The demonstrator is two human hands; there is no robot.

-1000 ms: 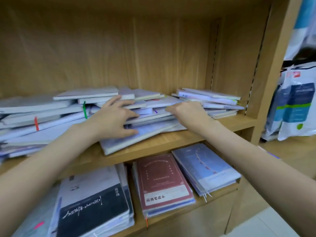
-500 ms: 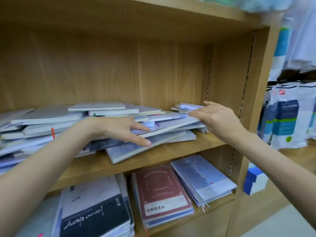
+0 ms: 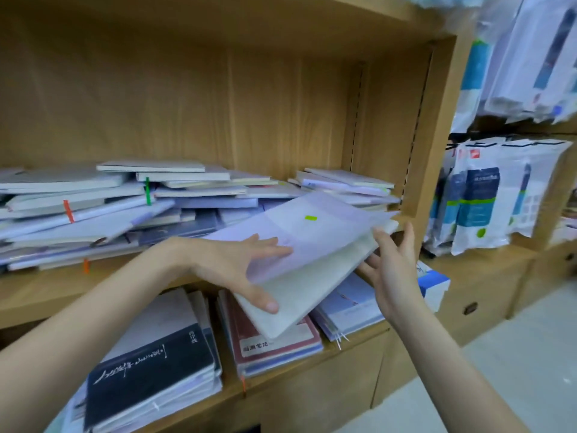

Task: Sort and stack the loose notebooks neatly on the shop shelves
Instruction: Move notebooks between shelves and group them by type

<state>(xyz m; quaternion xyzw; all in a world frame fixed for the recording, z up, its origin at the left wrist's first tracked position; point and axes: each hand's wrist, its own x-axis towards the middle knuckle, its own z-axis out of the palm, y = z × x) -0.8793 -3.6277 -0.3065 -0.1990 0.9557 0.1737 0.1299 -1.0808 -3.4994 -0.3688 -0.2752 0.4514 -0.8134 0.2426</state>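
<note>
left hand (image 3: 246, 267) pinches the notebook (image 3: 312, 270) edge; right hand (image 3: 390, 270) steadies, fingers spread. thin, floppy, slippery cover: best gripped by both sides.

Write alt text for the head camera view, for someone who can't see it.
Two hands hold a pale notebook in front of a wooden shelf: the left hand grips its near edge, the right hand supports its far end. A messy pile of notebooks lies on the shelf behind it, with neater stacks below.
</note>
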